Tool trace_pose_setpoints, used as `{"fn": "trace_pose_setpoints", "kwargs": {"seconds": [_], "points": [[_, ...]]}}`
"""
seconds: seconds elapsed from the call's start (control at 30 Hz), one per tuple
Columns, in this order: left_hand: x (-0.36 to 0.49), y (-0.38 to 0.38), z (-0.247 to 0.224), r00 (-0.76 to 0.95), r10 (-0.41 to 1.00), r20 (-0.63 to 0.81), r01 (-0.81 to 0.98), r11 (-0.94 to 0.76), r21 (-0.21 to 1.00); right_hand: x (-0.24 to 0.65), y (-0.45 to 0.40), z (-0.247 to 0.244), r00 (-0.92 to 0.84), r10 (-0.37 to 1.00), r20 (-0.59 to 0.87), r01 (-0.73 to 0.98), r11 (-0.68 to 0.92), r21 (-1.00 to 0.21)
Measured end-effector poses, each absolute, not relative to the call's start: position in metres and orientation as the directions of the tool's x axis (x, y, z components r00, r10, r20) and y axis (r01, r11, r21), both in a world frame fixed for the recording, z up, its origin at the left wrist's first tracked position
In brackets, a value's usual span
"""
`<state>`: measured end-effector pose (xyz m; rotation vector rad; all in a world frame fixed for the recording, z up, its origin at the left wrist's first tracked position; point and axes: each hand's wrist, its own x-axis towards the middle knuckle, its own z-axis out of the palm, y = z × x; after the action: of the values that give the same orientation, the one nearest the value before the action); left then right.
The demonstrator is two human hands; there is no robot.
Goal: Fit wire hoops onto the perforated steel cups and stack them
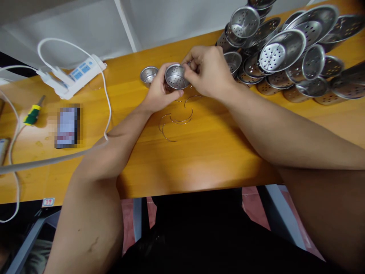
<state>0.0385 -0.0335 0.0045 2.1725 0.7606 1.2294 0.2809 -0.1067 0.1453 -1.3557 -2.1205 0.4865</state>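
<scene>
My left hand (161,89) is closed around a small perforated metal cup (176,77), its mouth tilted toward me. Thumb and fingers of my right hand (207,70) pinch together at the cup's right rim; what they hold there, if anything, is too small to make out. Just left of my left hand, a second metal cup (148,75) stands on the table. Several thin curved wire pieces (181,121) lie on the wood below the hands.
Many perforated metal cups (282,53) are piled at the back right, close to my right hand. To the left are a white power strip (81,76) with cables, a phone (67,127) and a green-yellow screwdriver (32,114). A white cable (108,102) crosses near my left forearm.
</scene>
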Motion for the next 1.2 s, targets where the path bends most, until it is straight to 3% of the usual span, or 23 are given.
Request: {"fn": "trace_pose_setpoints", "kwargs": {"seconds": [0.1,0.2,0.37,0.6,0.73,0.93,1.03,1.2], "points": [[0.037,-0.025,-0.002,0.453,0.693,0.561,0.183,-0.688,0.702,0.279,-0.103,0.134,-0.235,0.899,0.371,0.641,0.430,-0.636],[0.037,-0.022,-0.004,0.468,0.695,0.546,0.176,-0.679,0.713,0.280,-0.101,0.131,-0.239,0.909,0.342,0.602,0.415,-0.682],[0.037,-0.028,0.004,0.466,0.712,0.525,0.176,-0.656,0.734,0.278,-0.103,0.131,-0.261,0.887,0.381,0.633,0.455,-0.626],[0.037,-0.029,0.010,0.458,0.710,0.534,0.156,-0.656,0.739,0.267,-0.106,0.125,-0.274,0.865,0.421,0.585,0.497,-0.641],[0.041,-0.036,0.019,0.416,0.786,0.457,0.104,-0.540,0.835,0.280,-0.093,0.131,-0.380,0.853,0.357,0.392,0.498,-0.773],[0.047,-0.062,0.041,0.432,0.852,0.296,-0.103,-0.279,0.955,0.306,-0.077,0.135,-0.651,0.751,0.107,0.172,0.283,-0.944],[0.049,-0.068,0.047,0.443,0.862,0.246,-0.146,-0.202,0.969,0.306,-0.078,0.133,-0.675,0.726,0.133,0.096,0.265,-0.959],[0.048,-0.068,0.049,0.463,0.844,0.271,-0.162,-0.221,0.962,0.300,-0.082,0.131,-0.632,0.756,0.168,0.081,0.280,-0.957]]}}
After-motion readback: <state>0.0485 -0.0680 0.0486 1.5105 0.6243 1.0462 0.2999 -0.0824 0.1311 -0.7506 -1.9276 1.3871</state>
